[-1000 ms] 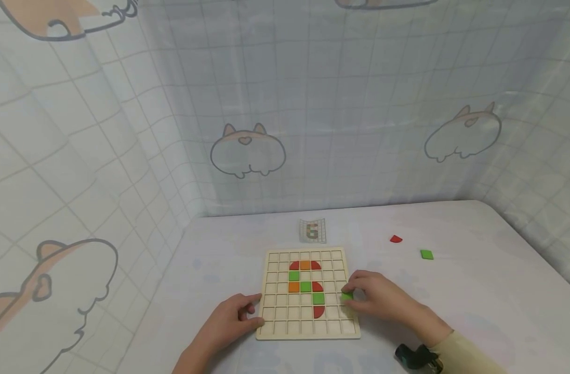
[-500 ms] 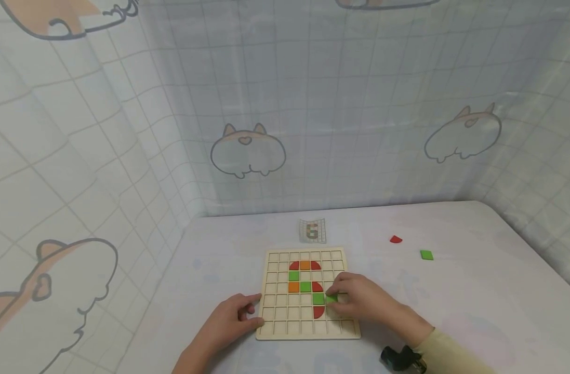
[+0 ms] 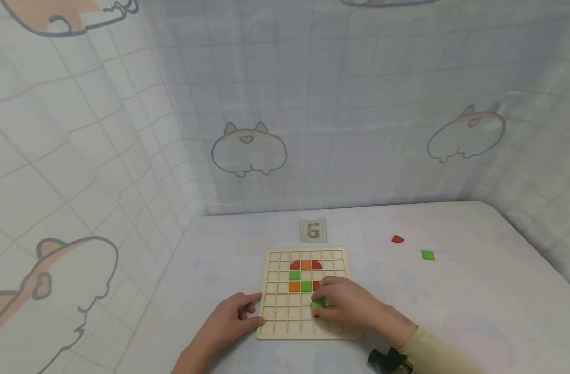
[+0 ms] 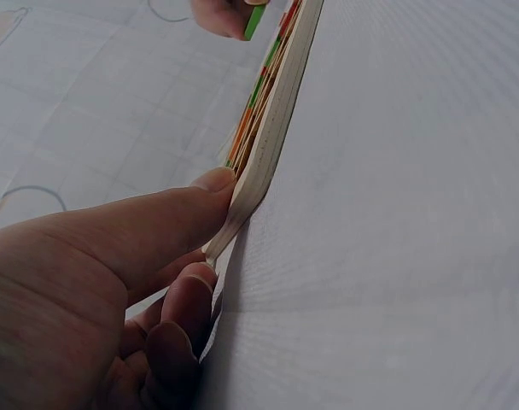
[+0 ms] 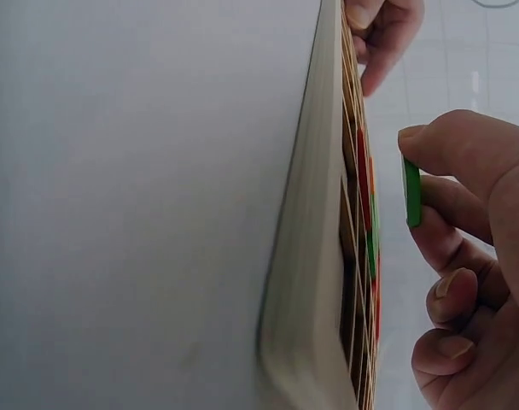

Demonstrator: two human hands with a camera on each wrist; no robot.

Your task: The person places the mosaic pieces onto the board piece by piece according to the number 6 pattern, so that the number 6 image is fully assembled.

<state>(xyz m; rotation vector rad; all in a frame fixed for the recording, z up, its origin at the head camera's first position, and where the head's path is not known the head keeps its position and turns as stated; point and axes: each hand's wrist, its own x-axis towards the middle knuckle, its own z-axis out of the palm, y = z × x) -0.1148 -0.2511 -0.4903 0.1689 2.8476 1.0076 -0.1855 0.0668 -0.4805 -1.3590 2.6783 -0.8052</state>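
A square wooden grid board (image 3: 308, 332) lies on the table, its cells partly filled with red, orange and green tiles. Between thumb and fingertips, my right hand (image 3: 347, 304) pinches a green square tile (image 5: 412, 192). That tile is raised above the board in the right wrist view and overlaps the lower right tiles in the head view. Along the board's left edge, my left hand (image 3: 230, 321) holds the wooden rim, with the thumb (image 4: 178, 218) on top and other fingers curled low beside it. Part of a red tile (image 3: 316, 286) is covered by my right fingers.
Behind the board lies a small card (image 3: 314, 230) printed with a coloured figure on a grid. Off to the right are a loose red quarter-round tile (image 3: 397, 239) and a loose green square tile (image 3: 427, 255). A black device (image 3: 388, 360) sits by the right wrist.
My right hand has carried the green tile leftward from the board's right edge to over the lower right tiles. My left hand has stayed at the left edge.
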